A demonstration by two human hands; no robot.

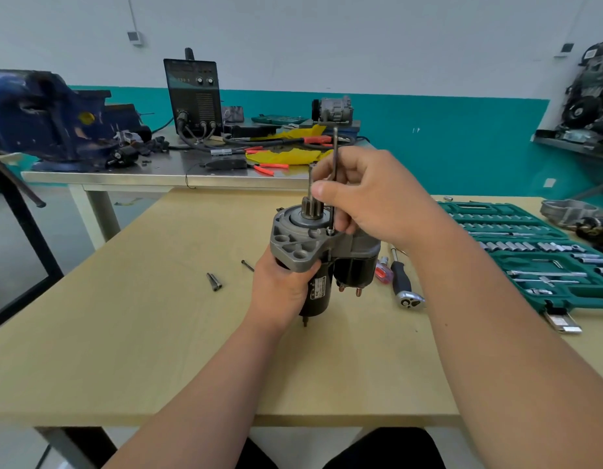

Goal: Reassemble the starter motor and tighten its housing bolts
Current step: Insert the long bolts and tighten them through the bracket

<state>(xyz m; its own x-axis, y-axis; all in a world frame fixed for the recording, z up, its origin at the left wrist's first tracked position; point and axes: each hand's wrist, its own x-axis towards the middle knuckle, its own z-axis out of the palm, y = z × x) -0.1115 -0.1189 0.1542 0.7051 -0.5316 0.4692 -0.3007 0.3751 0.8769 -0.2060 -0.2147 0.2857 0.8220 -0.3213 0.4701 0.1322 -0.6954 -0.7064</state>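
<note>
Grey cast nose up, the starter motor point(303, 242) stands upright mid-worktop point(158, 316) as our left hand point(279, 286) wraps its grip round the black body and our right hand point(371, 204) pinches a hex key point(335, 150) down onto a housing bolt point(330, 231).

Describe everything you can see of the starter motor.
The starter motor is held upright over the wooden table, pinion gear on top. Its nose housing looks like cast grey metal with round holes. Below it are a black cylindrical body with a label and a black solenoid with copper-coloured terminals. The left hand grips it just under the housing; the right hand holds a slim metal key on a housing bolt.
</note>
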